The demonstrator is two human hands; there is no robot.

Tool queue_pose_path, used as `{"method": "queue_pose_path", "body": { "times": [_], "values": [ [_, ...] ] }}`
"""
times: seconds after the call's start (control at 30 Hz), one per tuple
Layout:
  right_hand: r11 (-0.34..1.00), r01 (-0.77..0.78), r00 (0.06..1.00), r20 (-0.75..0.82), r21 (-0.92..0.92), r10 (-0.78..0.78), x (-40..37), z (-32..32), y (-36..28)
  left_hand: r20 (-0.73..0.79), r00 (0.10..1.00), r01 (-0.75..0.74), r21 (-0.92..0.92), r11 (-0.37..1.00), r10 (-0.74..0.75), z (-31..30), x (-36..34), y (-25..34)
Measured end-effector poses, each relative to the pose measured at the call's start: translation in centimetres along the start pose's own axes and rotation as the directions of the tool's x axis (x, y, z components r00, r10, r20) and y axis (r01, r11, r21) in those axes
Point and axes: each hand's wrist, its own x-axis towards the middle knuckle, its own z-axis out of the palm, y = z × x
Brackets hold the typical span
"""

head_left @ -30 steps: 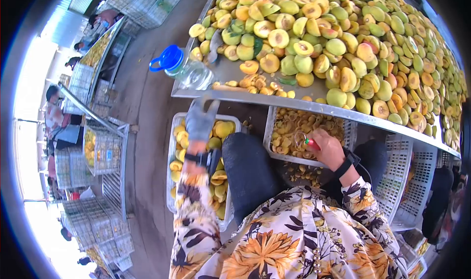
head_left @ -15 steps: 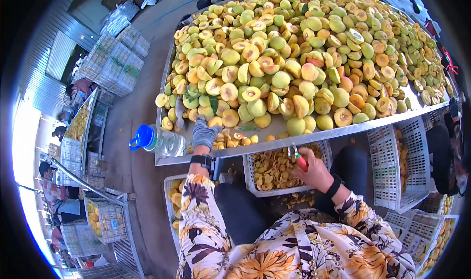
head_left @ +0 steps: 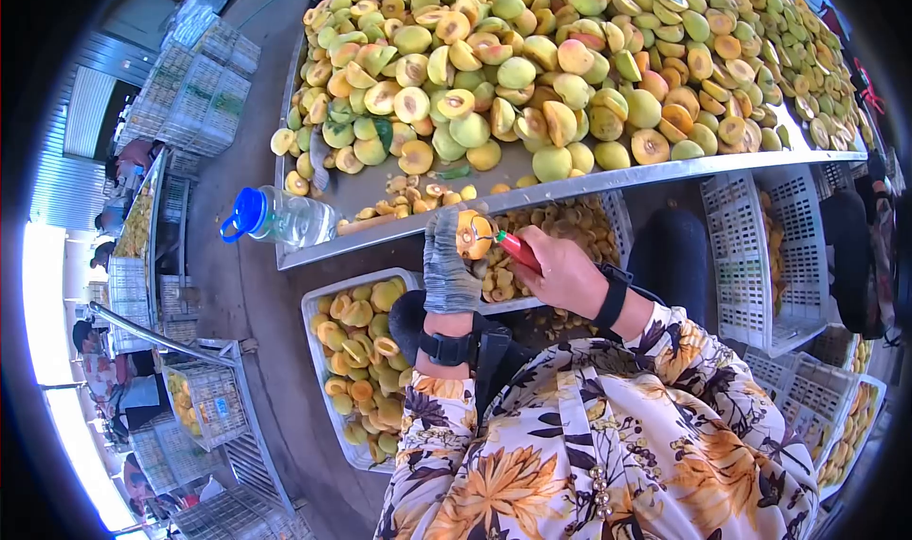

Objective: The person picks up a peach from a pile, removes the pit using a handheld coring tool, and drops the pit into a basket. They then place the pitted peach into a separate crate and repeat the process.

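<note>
Gloved left hand (head_left: 446, 269) is clamped round a fruit half (head_left: 473, 236), right hand (head_left: 567, 279) closed on a red-handled tool (head_left: 520, 253) meeting it from 4 o'clock, table (head_left: 589, 188) at 12; a twisting half could let the metal tip skid into the glove.

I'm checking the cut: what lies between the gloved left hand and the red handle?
The head view shows a fruit piece, then the tool's metal end, between the left hand and red handle.
</note>
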Motion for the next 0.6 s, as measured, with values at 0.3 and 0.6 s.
{"method": "queue_pose_path", "body": {
  "times": [0.3,0.6],
  "values": [
    [0.99,-0.142,0.99,-0.002,0.0,0.142,-2.6,0.6,0.0,0.178,0.982,-0.065,0.05,0.997,0.055,3.0,-1.9,-1.3],
    [0.974,-0.223,0.973,-0.067,-0.035,0.22,-3.9,0.7,-1.0,0.155,0.96,-0.256,0.163,0.953,0.231,2.4,-0.5,-4.0]
  ]
}}
